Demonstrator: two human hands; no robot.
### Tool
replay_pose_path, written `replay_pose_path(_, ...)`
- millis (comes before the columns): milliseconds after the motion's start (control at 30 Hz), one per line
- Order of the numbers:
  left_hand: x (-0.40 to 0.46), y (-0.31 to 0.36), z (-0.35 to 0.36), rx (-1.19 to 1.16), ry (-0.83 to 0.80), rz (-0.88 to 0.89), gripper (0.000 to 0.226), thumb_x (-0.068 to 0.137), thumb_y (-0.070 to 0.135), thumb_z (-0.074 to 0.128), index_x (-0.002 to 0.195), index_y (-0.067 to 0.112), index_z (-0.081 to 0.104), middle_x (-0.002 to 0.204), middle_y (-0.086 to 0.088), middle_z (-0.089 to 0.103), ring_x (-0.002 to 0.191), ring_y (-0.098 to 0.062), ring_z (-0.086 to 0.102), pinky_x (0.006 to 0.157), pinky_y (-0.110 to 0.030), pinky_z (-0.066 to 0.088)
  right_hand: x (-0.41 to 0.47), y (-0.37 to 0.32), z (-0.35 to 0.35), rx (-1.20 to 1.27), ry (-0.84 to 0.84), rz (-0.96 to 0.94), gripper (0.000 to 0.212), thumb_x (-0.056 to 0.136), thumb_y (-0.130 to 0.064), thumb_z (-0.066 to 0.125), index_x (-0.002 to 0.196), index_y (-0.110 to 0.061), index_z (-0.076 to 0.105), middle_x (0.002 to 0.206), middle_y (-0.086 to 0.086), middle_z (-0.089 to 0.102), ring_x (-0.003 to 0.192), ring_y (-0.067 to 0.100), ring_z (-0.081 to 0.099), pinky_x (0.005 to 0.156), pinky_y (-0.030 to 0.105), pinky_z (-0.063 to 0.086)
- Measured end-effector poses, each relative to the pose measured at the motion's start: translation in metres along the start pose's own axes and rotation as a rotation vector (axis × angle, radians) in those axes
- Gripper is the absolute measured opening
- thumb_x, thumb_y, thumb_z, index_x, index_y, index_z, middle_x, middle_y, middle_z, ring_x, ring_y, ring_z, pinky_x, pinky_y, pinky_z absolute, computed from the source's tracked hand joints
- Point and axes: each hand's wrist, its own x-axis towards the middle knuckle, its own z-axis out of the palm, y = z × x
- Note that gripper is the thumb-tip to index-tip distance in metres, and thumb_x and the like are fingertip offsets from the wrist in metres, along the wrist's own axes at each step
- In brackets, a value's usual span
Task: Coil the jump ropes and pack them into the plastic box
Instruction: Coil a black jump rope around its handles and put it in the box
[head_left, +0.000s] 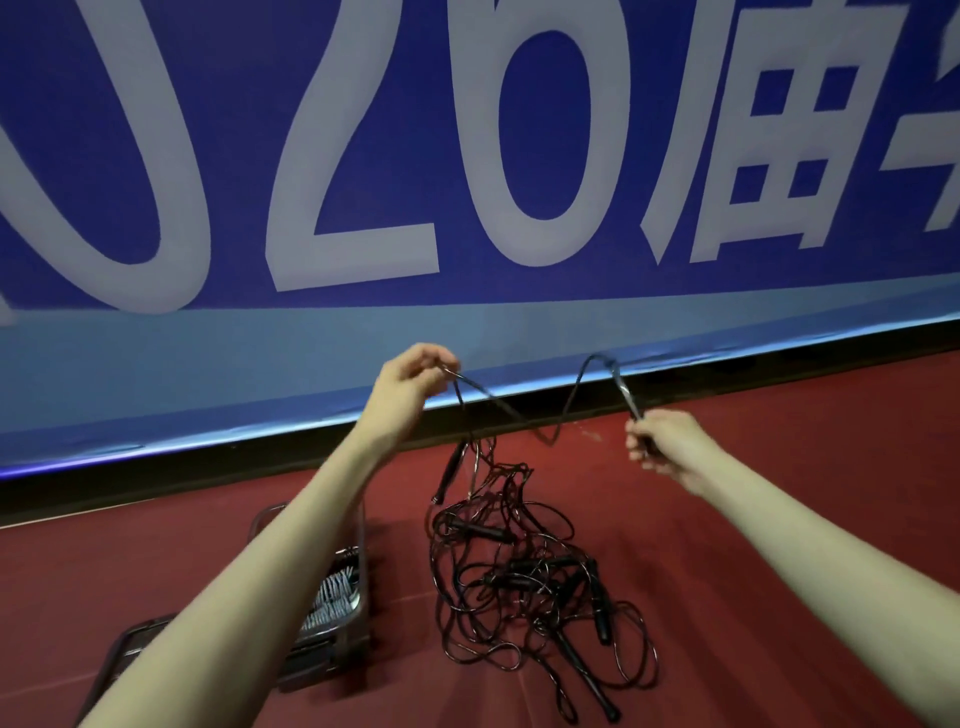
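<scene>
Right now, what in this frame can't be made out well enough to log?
- Plastic box, head view: the left forearm covers most of it; contents unclear.
- Rope pile: too tangled to count ropes.
- Handle in the right hand: fingers hide most of it.
- What the left hand pinches: hidden by curled fingers, apart from the rope.

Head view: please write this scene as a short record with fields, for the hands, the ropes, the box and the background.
left hand: raised, pinches the rope cord
right hand: grips a black handle
held rope: hangs slack between both hands, runs down into the pile
rope pile: tangled black ropes and handles on the red floor
plastic box: clear, left of the pile, partly hidden by the left forearm
background: blue banner with white characters
</scene>
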Motion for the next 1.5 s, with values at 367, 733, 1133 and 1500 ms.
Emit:
replay_pose_path(367,-0.005,0.072,-0.008,-0.306,-0.036,-0.049,0.022,0.097,-0.001,0.038,0.090,0.015,0.051,0.070,0.002,0.047,0.044,-0.005,0.025,0.039,-0.014,0.022,-0.016,0.023,0.036,-1.242,-0.378,-0.085,0.038,0.088,-0.007,0.056,0.125,-0.014,0.062,0.127,0.011,0.060,0.111,0.025,0.058,0.093,0.030,0.047)
replay_pose_path(733,-0.018,0.086,-0.003,-0.414,-0.238,-0.001,0.020,0.097,0.001,0.036,0.087,0.018,0.042,0.075,0.000,0.062,0.044,-0.007,0.022,0.044,-0.019,0.014,-0.023,-0.007,0.135,-0.347,-0.375,-0.382,0.030,0.089,-0.025,0.070,0.117,-0.025,0.058,0.109,-0.001,0.054,0.106,0.020,0.052,0.086,0.030,0.043)
replay_pose_path(1133,-0.020,0.086,-0.047,-0.772,-0.162,0.095,0.017,0.093,0.007,0.035,0.084,0.021,0.040,0.075,0.007,0.057,0.042,-0.004,0.028,0.045,-0.016,0.014,0.016,0.029,0.067,-0.222,-0.058,0.402,0.023,0.100,-0.010,0.036,0.116,-0.001,0.049,0.105,0.019,0.059,0.062,0.029,0.069,0.048,0.037,0.052)
replay_pose_path(1500,-0.023,0.086,-0.013,-0.689,-0.201,0.013,0.020,0.094,0.005,0.035,0.082,0.021,0.039,0.074,0.006,0.060,0.041,-0.005,0.029,0.044,-0.016,0.018,-0.022,0.006,0.120,-0.534,-0.557,-0.363,0.057,0.087,-0.019,0.072,0.133,-0.041,0.046,0.157,-0.002,0.025,0.138,0.024,0.029,0.112,0.043,0.031)
